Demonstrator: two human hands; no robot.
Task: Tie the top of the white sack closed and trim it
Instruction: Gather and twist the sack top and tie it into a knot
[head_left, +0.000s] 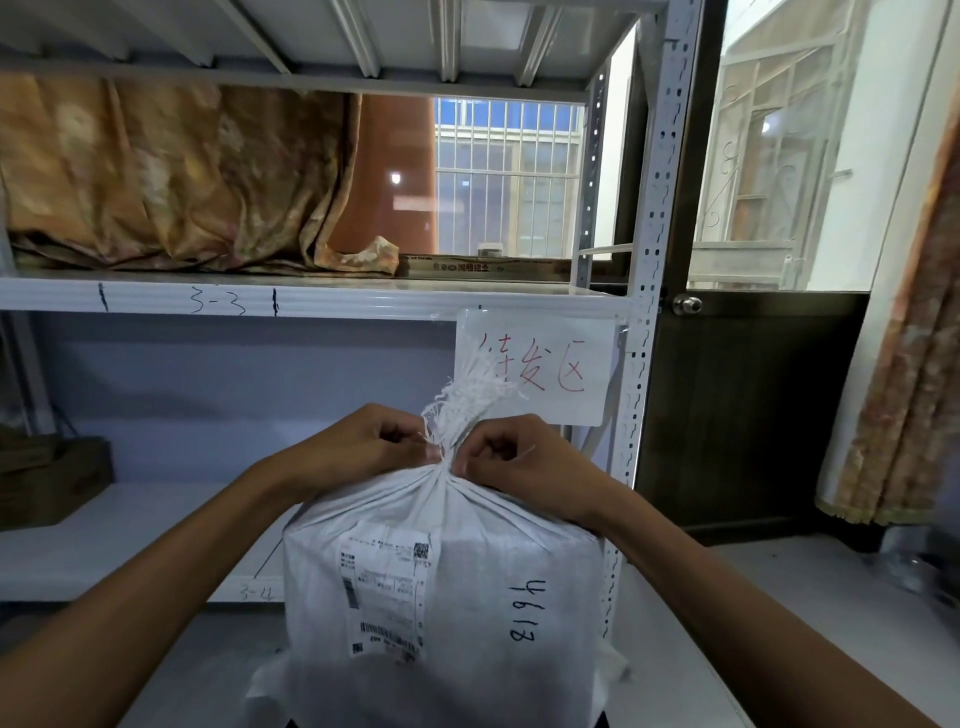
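Observation:
A white woven sack (467, 597) stands upright in front of me, with a shipping label and the handwritten number 8194 on its face. Its top is gathered into a tight neck (441, 467), and a frayed tuft of loose white strands (467, 400) sticks up above the neck. My left hand (363, 447) pinches the left side of the neck. My right hand (519, 462) pinches the right side, with a thin white strand poking out between its fingers. Whatever tie runs around the neck is hidden by my fingers. No cutting tool is in view.
A white metal shelf rack (311, 301) stands right behind the sack, with a paper sign in red writing (540, 369) hanging on it. A wooden crate (52, 478) sits on the lower shelf at left. A dark door (748, 415) and a curtain (904, 395) are to the right.

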